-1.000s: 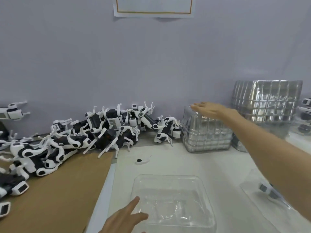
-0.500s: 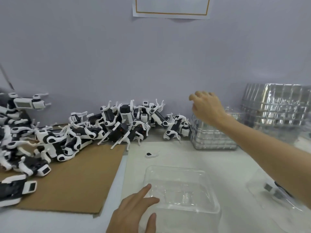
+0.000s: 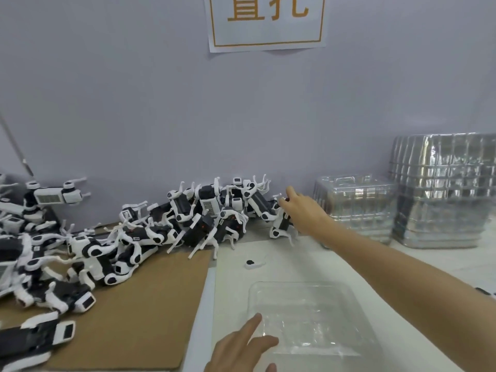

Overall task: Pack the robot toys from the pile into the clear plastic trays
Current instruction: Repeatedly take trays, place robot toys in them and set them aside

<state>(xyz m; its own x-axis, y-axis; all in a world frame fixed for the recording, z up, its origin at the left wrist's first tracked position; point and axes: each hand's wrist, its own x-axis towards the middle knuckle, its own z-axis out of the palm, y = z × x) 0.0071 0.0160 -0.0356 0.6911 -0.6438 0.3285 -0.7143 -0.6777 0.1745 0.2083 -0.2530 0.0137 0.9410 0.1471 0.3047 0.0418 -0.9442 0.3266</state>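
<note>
Head view: black-and-white legged robot toys (image 3: 204, 218) lie heaped along the grey wall (image 3: 161, 103), partly on brown cardboard (image 3: 134, 304). Right grip (image 3: 302, 210) reaches the rightmost toy (image 3: 280, 231), fingers curled; pinching or not, cannot tell. Left grip (image 3: 239, 350), spread, rests on the clear tray (image 3: 327, 294) on the white table (image 3: 295, 259), stacked trays (image 3: 357, 208) beyond.

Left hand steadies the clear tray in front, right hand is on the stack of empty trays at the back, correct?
Not quite: the head view shows the right hand at the robot toy ending the pile, left of the stack of empty trays. The left hand does rest on the clear tray.
</note>
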